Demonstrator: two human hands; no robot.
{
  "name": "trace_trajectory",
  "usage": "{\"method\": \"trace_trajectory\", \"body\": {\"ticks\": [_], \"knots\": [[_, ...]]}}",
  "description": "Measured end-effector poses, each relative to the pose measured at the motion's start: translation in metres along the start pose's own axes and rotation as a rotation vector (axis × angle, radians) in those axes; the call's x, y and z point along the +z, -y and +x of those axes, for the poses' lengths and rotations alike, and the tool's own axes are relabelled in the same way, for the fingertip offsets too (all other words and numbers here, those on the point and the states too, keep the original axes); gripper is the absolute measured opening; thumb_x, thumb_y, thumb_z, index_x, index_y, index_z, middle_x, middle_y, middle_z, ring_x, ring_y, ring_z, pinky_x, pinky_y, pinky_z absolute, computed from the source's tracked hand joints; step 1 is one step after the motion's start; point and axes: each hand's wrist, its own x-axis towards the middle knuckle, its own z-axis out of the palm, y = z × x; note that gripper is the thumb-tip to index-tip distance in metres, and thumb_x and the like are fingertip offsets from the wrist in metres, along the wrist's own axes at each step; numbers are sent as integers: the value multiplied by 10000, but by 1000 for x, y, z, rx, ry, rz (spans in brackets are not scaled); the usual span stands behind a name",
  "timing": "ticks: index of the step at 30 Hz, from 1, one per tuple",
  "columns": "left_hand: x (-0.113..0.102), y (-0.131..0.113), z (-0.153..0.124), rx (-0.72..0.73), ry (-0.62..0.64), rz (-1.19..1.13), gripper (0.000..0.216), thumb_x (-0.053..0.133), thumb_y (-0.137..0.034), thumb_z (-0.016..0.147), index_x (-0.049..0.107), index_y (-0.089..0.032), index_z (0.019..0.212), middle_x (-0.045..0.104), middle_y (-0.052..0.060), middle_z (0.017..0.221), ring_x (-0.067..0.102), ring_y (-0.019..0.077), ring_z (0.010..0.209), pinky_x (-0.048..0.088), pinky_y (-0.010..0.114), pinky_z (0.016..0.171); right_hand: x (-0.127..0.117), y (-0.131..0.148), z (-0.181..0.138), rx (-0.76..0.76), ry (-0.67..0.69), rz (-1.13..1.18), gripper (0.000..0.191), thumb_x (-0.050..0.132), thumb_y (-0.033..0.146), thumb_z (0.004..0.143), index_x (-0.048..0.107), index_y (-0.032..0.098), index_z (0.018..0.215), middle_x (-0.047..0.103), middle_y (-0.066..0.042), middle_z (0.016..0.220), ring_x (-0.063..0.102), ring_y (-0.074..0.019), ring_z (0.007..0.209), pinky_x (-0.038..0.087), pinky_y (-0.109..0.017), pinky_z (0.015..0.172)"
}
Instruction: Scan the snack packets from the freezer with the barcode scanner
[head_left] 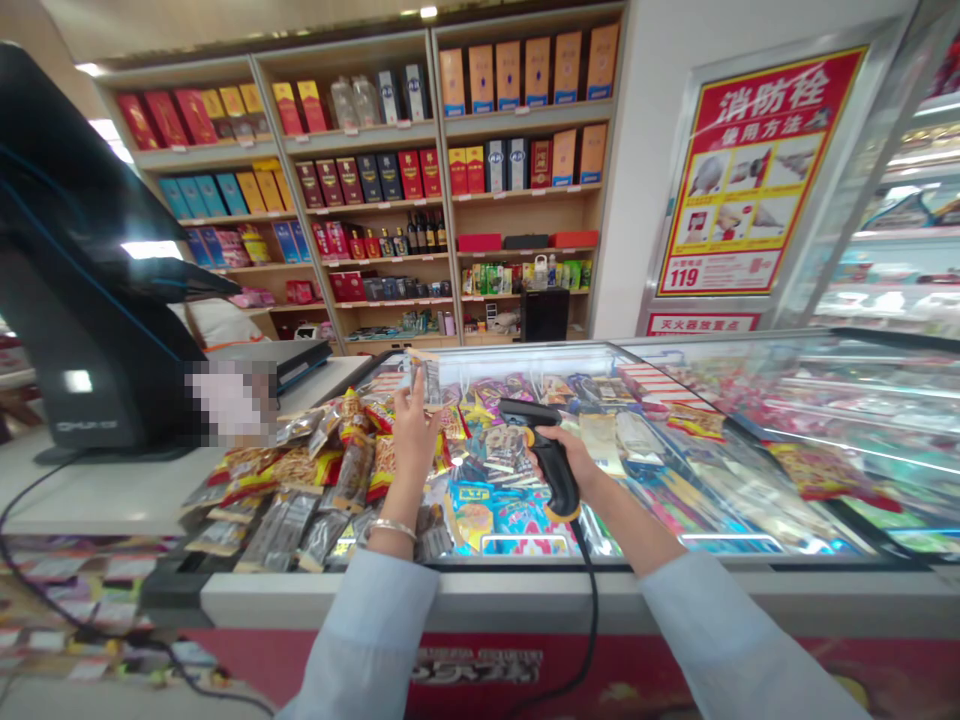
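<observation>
My right hand (577, 462) is wrapped around the handle of a black barcode scanner (556, 462) with orange trim, its cable hanging over the counter's front. My left hand (415, 435), with a bracelet at the wrist, is raised to the left of the scanner. Its fingers hold a small brownish snack packet (429, 380) upright, partly hidden behind them. Below and left of this hand lies a heap of bagged snacks (300, 465) in red, yellow and clear wrappers. The scanner's head is apart from the packet.
A glass-topped freezer (465, 590) stretches before me, with colourful packs seen on and under its glass. On the left counter stands a black checkout terminal (90, 300) with a cable. Shelves of boxed goods (367, 180) line the back wall beside a red poster (761, 170).
</observation>
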Motion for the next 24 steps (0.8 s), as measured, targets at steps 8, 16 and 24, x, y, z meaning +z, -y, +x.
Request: {"method": "trace_trajectory", "body": {"ticks": [8, 16, 24], "knots": [[0, -1, -1, -6, 15, 4, 705, 610, -169, 840, 409, -273, 1507, 504, 129, 1233, 597, 276, 1108, 517, 400, 937, 1, 3, -2, 25, -5, -5, 241, 631, 426, 701, 602, 192, 649, 578, 0, 508, 511, -108, 383, 427, -216, 393], [1, -1, 0, -7, 5, -22, 730, 628, -170, 820, 407, -277, 1508, 502, 116, 1225, 602, 254, 1067, 521, 396, 931, -1, 0, 1, 26, 3, 15, 218, 623, 403, 745, 606, 190, 699, 587, -3, 529, 513, -118, 396, 415, -222, 389], [-32, -23, 15, -33, -36, -13, 740, 613, -149, 813, 400, -298, 1506, 507, 121, 1267, 633, 233, 967, 533, 391, 886, 16, 11, 3, 8, -59, 35, 228, 588, 376, 792, 595, 194, 655, 593, -15, 518, 502, -116, 377, 420, -218, 377]]}}
